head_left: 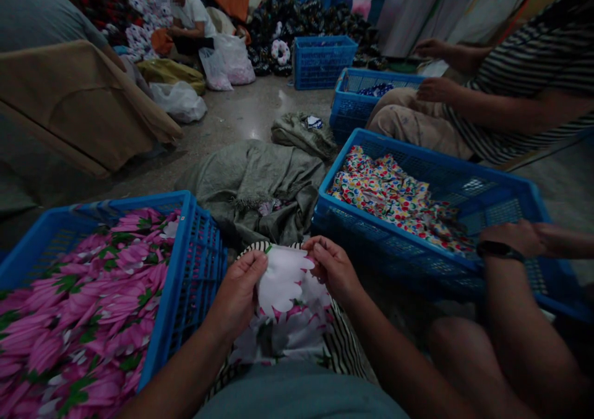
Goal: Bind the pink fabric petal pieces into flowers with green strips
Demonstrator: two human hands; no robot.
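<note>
A white fabric piece (281, 276) with a scalloped, petal-like edge is stretched between my hands above my lap. My left hand (241, 292) pinches its left side, thumb on top. My right hand (336, 273) has its fingers closed at the upper right edge of the same piece. Below lie more white and pink fabric pieces (301, 335) on a black-and-cream striped cloth (346, 345) across my lap. To the left, a blue crate (183, 239) holds a heap of pink and green flower-shaped fabric pieces (106, 276).
Grey-green sacks (260, 171) lie on the floor ahead. At right, a blue crate (487, 184) holds colourful dotted fabric (390, 187). A co-worker in a striped shirt (533, 78) sits behind it; another person's wristbanded arm (505, 252) reaches beside it. Farther back sits another person (192, 17).
</note>
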